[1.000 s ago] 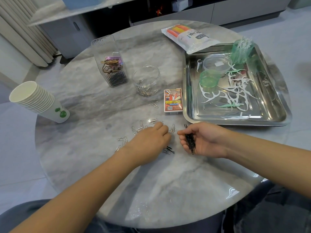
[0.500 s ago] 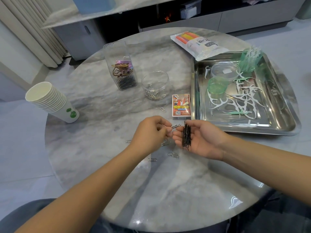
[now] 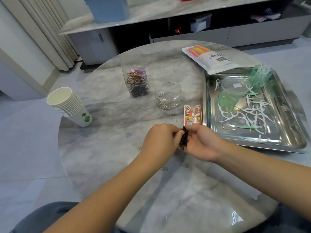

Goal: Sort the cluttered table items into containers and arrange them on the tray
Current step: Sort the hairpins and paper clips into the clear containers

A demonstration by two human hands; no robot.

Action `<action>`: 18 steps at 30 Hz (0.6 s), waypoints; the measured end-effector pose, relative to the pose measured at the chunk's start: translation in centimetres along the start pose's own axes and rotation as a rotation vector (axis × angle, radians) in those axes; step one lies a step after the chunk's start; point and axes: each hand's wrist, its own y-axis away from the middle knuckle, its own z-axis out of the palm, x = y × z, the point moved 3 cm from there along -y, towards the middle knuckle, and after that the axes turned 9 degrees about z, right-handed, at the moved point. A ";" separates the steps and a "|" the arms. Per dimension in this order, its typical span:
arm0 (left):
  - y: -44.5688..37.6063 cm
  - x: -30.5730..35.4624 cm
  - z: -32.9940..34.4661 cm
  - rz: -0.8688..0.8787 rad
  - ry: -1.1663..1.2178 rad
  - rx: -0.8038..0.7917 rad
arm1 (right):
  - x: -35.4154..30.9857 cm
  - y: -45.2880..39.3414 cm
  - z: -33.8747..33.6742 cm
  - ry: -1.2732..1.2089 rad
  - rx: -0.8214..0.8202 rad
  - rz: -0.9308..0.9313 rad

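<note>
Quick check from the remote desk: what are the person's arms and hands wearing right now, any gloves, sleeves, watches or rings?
Nothing visible: the left hand and right hand are bare, with no gloves, rings or watch. Both forearms are uncovered as far as the frame's edge.

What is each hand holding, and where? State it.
Right hand cradles a bundle of black hairpins across its palm and fingers; left hand pinches the bundle's side.

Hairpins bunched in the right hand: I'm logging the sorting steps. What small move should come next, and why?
Probably carry the hairpins to the tall jar and drop them in: it already holds dark pins at its bottom. The right hand cradles the bundle, the left hand pinches at it, and only paper clips seem left loose nearby.
</note>
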 end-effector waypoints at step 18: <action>-1.2 -1.8 -3.2 0.155 0.118 -0.087 | -1.0 -0.5 3.7 0.210 0.083 -0.027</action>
